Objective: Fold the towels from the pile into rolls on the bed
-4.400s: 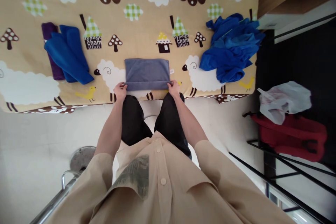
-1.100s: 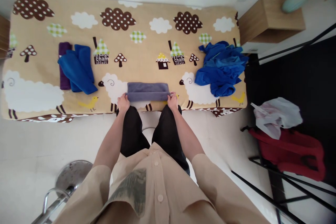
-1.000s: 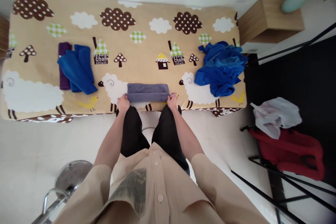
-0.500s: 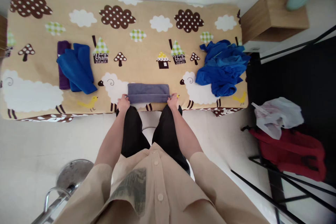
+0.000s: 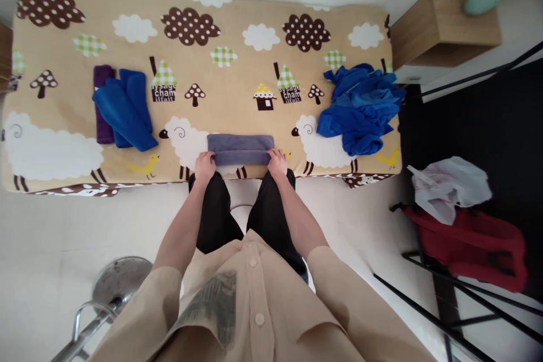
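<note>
A grey-purple towel [image 5: 241, 143], folded into a long strip with a crease along it, lies near the front edge of the bed in front of me. My left hand [image 5: 205, 166] grips the towel's left end, thumb and fingers closed on its folded edge. At the opposite end my right hand [image 5: 277, 163] pinches the same edge. To the left lie folded blue towels [image 5: 125, 110], overlapping, partly on top of a folded purple towel [image 5: 104, 119]. A crumpled heap of blue cloth [image 5: 360, 107] rests on the right.
The bed is covered by a beige sheet [image 5: 229, 90] with sheep and clouds, against the wall. A wooden box shelf [image 5: 441, 25] is at the far right. A white plastic bag [image 5: 452, 184] lies by a red bag [image 5: 470, 249]. A metal stool [image 5: 121, 280] stands lower left.
Both hands have moved slightly inward along the towel, from its outer corners onto the folded edge. The towel lies in nearly the same place.
</note>
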